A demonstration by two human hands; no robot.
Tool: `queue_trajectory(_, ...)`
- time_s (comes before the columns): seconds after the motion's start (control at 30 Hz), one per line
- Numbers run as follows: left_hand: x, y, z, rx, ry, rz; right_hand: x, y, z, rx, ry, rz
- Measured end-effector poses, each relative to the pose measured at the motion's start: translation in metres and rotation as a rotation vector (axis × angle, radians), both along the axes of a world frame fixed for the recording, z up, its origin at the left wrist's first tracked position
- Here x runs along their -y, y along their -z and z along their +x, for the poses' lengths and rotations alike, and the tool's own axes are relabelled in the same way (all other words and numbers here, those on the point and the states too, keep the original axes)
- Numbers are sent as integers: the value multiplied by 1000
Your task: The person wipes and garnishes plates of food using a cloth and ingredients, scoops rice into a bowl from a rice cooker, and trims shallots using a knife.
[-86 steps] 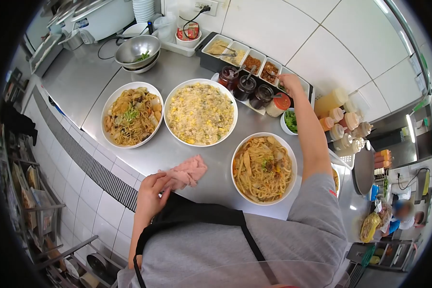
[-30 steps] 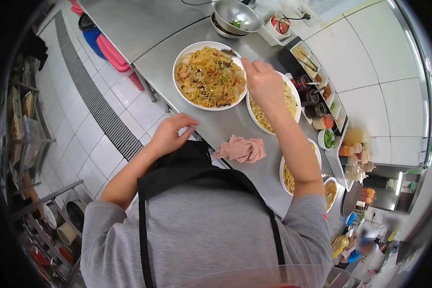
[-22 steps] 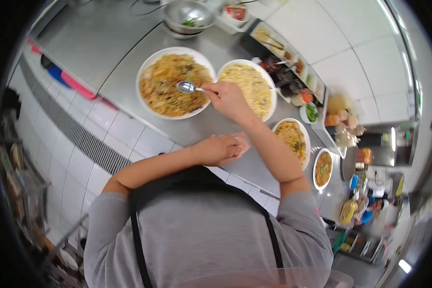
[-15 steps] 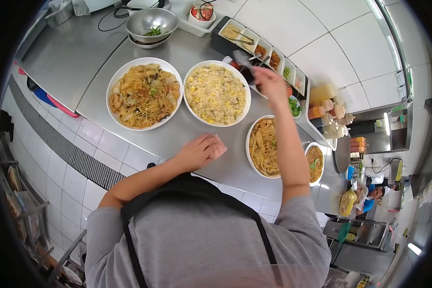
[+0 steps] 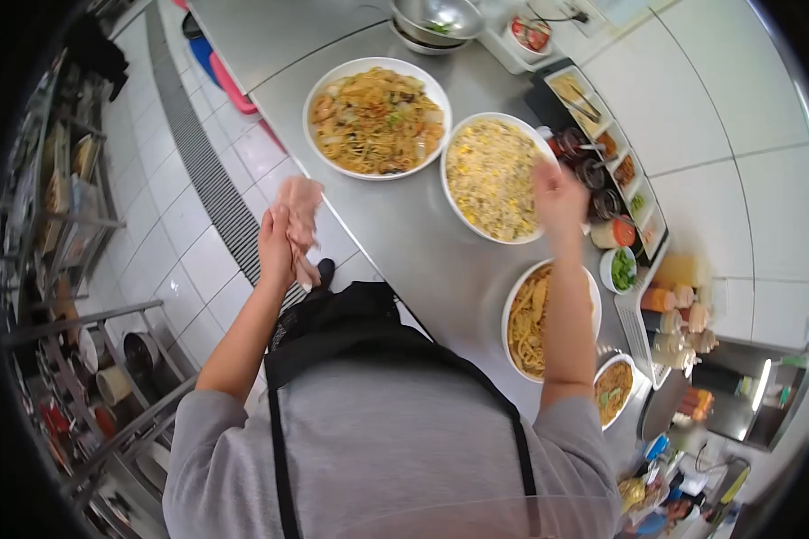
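My left hand [image 5: 277, 244] grips a crumpled pink cloth [image 5: 300, 208] that hangs loosely past the counter's front edge, above the floor. Over the right rim of a white bowl of fried rice [image 5: 493, 175] is my right hand [image 5: 562, 196], its fingers curled in and somewhat blurred; whatever they hold is hidden. A large bowl of stir-fried noodles [image 5: 377, 117] stands left of the rice. Another noodle bowl [image 5: 528, 323] is partly covered by my right forearm. Just beyond my right hand are dark sauce jars [image 5: 591, 172] with spoons in them.
A condiment rack [image 5: 638, 189] runs along the tiled wall. Near it are a small bowl of chopped greens [image 5: 621, 269], squeeze bottles [image 5: 679, 314] and a smaller noodle dish [image 5: 613, 392]. Metal bowls [image 5: 436, 20] stand at the back. Shelving [image 5: 117, 404] lines the left.
The view has turned. My right hand has come from the sauce jars, where a blurred spoon showed, to the rice bowl's rim. My left hand has carried the cloth off the counter.
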State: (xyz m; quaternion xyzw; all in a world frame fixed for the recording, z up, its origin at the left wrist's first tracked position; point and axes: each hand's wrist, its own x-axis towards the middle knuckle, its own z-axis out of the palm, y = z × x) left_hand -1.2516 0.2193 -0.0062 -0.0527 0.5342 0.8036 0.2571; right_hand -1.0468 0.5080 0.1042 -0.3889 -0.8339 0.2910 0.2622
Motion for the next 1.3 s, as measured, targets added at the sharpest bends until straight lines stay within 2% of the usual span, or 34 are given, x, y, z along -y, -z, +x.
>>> queue_trajectory(0.03,1,-4,-10,-9,-22,-6,19,46,-13,-72,-138,-327)
queue_trajectory(0.07,-3,-8,-20,2,-27,40,59,46,-31,-94,-295,-829)
queue_trajectory(0.1,-10,-13,-31,12,-25,91,90,56,-50,-49,-302,-1078)
queue_trajectory(0.17,-32,-13,-59,-35,60,127,124,81,-81,-297,-83,-1381)
queue_trajectory(0.2,-45,-8,-76,-74,136,131,132,83,-92,-302,-82,-1381)
queue_trajectory(0.27,-70,8,-105,-116,237,143,135,84,-119,-671,-4,-1397)
queue_trajectory(0.33,-97,25,-129,-418,229,-42,132,91,-141,-733,47,-1357)
queue_trajectory(0.37,-103,33,-143,-456,263,-65,135,92,-151,-761,134,-1301)
queue_trajectory(0.4,-104,26,-152,-457,299,-49,137,93,-156,-787,224,-1241)
queue_trajectory(0.47,-111,4,-173,-867,469,-427,137,94,-159,-797,266,-1179)
queue_trajectory(0.5,-117,-11,-182,-894,524,-526,139,94,-161,-781,280,-1145)
queue_trajectory(0.53,-129,-13,-195,-905,556,-507,141,94,-162,-802,309,-1128)
queue_trajectory(0.6,-161,-23,-221,-1261,784,-666,144,92,-162,-787,332,-1157)
queue_trajectory(0.63,-177,-32,-223,-1295,862,-691,147,92,-160,-819,371,-1128)
queue_trajectory(0.7,-216,-24,-238,-1304,1083,-452,152,94,-158,-833,381,-1188)
queue_trajectory(0.77,-244,-26,-236,-1023,1372,-243,151,94,-160,-792,462,-1259)
queue_trajectory(0.8,-249,-24,-229,-728,1461,-107,152,96,-162,-866,487,-1295)
queue_trajectory(0.83,-249,-17,-225,-418,1454,-11,159,92,-165,-958,512,-1233)
queue_trajectory(0.87,-236,-26,-211,-203,1460,195,165,95,-167,-1089,501,-1190)
queue_trajectory(0.9,-231,-24,-204,-53,1490,274,168,96,-161,-1085,538,-1239)
queue_trajectory(0.93,-215,-28,-196,-26,1505,338,173,117,-159,-1148,552,-1226)
queue_trajectory(0.97,-200,-36,-186,-47,1489,320,186,102,-151,-1188,567,-1238)
queue_trajectory(1.0,-188,-28,-181,109,1455,388,199,102,-141,-1193,549,-1232)
queue_trajectory(1.1,-146,-34,-145,67,1461,436,248,85,-103,-1123,511,-1302)
queue_trajectory(1.17,-129,-44,-110,182,1746,701,277,64,-77,-1140,501,-1302)
queue_trajectory(1.2,-116,-49,-92,242,1776,765,289,54,-67,-1154,489,-1295)
queue_trajectory(1.3,-75,-60,-24,462,1802,845,318,73,-33,-1115,425,-1263)
